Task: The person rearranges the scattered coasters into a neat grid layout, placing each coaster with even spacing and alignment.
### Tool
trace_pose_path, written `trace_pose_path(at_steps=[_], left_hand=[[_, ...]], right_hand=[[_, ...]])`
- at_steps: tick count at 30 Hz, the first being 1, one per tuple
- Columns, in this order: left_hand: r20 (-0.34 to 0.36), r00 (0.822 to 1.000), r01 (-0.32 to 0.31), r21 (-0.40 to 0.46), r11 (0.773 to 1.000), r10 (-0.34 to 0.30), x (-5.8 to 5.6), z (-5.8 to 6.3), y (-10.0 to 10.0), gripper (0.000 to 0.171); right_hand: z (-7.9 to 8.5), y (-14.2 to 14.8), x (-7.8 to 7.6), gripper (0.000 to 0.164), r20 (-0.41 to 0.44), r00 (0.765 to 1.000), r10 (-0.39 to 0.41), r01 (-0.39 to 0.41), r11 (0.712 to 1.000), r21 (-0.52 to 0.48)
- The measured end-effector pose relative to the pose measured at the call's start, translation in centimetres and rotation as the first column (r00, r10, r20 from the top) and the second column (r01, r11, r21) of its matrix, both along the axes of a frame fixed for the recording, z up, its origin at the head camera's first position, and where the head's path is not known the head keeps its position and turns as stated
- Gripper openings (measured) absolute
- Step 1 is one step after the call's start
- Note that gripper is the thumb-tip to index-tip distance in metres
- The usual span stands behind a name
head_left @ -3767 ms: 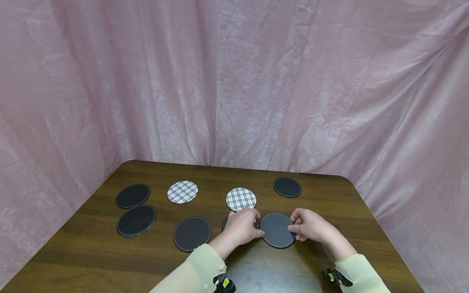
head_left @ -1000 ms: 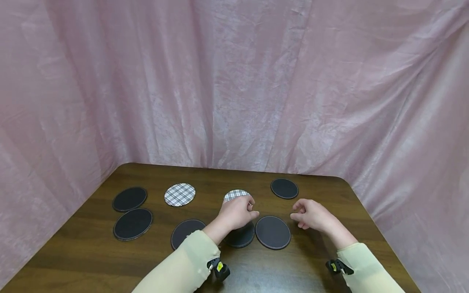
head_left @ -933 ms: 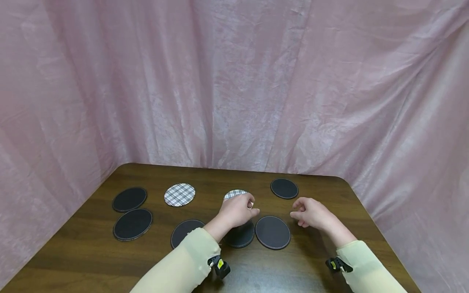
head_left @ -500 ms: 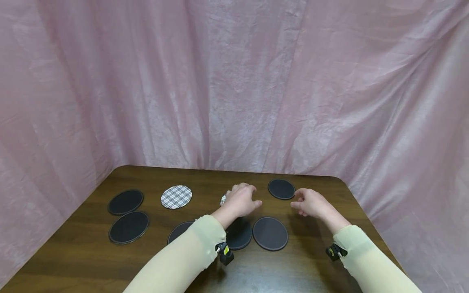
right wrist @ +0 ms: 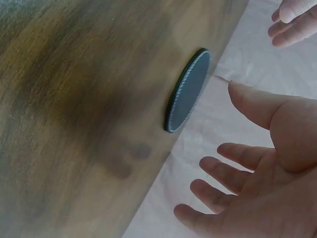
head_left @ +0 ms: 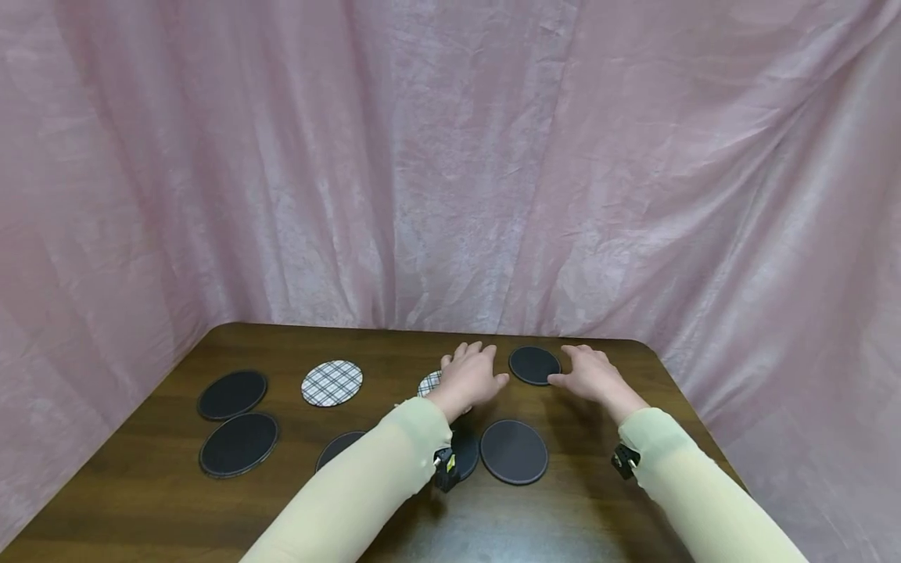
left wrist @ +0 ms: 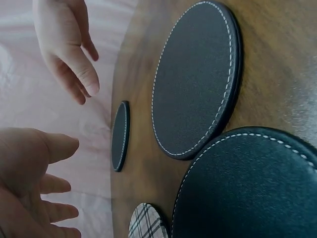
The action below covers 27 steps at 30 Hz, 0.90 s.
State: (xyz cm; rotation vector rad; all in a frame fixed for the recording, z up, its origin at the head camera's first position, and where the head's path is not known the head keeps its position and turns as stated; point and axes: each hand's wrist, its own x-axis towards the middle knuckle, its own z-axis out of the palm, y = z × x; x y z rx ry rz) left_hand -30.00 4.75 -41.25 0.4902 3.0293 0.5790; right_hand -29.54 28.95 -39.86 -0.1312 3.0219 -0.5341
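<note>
A round black coaster (head_left: pixel 535 366) with a stitched rim lies near the table's far edge, between my two hands in the head view. My right hand (head_left: pixel 593 375) is just right of it, fingers spread and holding nothing. My left hand (head_left: pixel 470 380) reaches forward on its left side, fingers apart, with nothing in it. Beneath the left hand, a plaid coaster (head_left: pixel 428 383) is partly hidden. The left forearm partly covers a dark coaster (head_left: pixel 466 451), which sits against a dark grey coaster (head_left: pixel 514 452). Both show large in the left wrist view.
Another plaid coaster (head_left: pixel 332 383) lies left of centre. At the table's left are two black coasters (head_left: pixel 233 394), one in front of the other. A further dark coaster (head_left: pixel 339 448) shows partly behind the left sleeve. A pink curtain (head_left: pixel 450 172) hangs behind the wooden table (head_left: pixel 563 508).
Both hands have left the dark grey coaster, moved forward toward the far black coaster and spread their fingers. The coasters stay where they were on the table; the head view has shifted slightly.
</note>
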Motion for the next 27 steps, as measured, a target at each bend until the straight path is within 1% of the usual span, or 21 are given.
trace_pose_path(at_steps=[3,6,11,14,15,17,19,21,24,26,27], left_hand=[[0.012,1.0,-0.001,-0.005,1.0,0.001,-0.4,-0.3,0.3,0.064],[0.018,1.0,-0.008,-0.027,1.0,0.009,-0.9,-0.4,0.8,0.063],[0.027,0.999,-0.02,-0.041,0.999,0.022,-1.5,-0.3,1.3,0.064],[0.043,0.998,-0.037,-0.032,0.999,0.038,-1.9,-0.3,1.6,0.067],[0.049,0.998,-0.042,-0.028,0.999,0.044,-2.1,-0.3,1.7,0.068],[0.073,0.996,-0.051,-0.021,0.998,0.053,-2.4,-0.4,2.0,0.07],[0.083,0.995,-0.055,-0.018,0.998,0.057,-2.6,-0.5,2.3,0.069],[0.083,0.995,-0.06,-0.033,0.998,0.062,-2.9,-0.7,2.7,0.067],[0.063,0.995,-0.076,-0.063,0.995,0.08,-2.9,-0.6,2.9,0.06],[0.062,0.994,-0.086,-0.075,0.993,0.091,-3.3,-0.9,3.2,0.054],[0.058,0.994,-0.09,-0.079,0.993,0.095,-3.7,-1.2,3.3,0.051]], right_hand=[[-0.4,0.0,-0.5,0.082,0.01,1.0,-0.025,0.025,1.0,0.007],[-0.7,0.0,-1.0,0.083,0.013,0.999,-0.048,0.048,0.999,0.003],[-0.9,0.2,-1.8,0.084,0.005,0.997,-0.072,0.072,0.997,-0.01],[-1.4,0.5,-3.1,0.086,0.022,0.996,-0.089,0.09,0.996,-0.021],[-1.7,0.7,-3.7,0.088,0.027,0.996,-0.09,0.09,0.996,-0.019],[-3.2,1.6,-5.4,0.09,0.016,0.995,-0.098,0.098,0.995,-0.016],[-5.1,2.7,-7.3,0.093,0.001,0.996,-0.093,0.093,0.996,-0.008],[-6.7,3.6,-8.8,0.093,-0.022,0.995,-0.095,0.095,0.995,0.0],[-8.4,4.1,-10.3,0.088,-0.043,0.992,-0.115,0.116,0.993,0.012],[-8.3,4.0,-10.5,0.083,-0.034,0.989,-0.142,0.143,0.989,0.03],[-8.4,3.9,-10.7,0.081,-0.035,0.987,-0.156,0.158,0.987,0.041]])
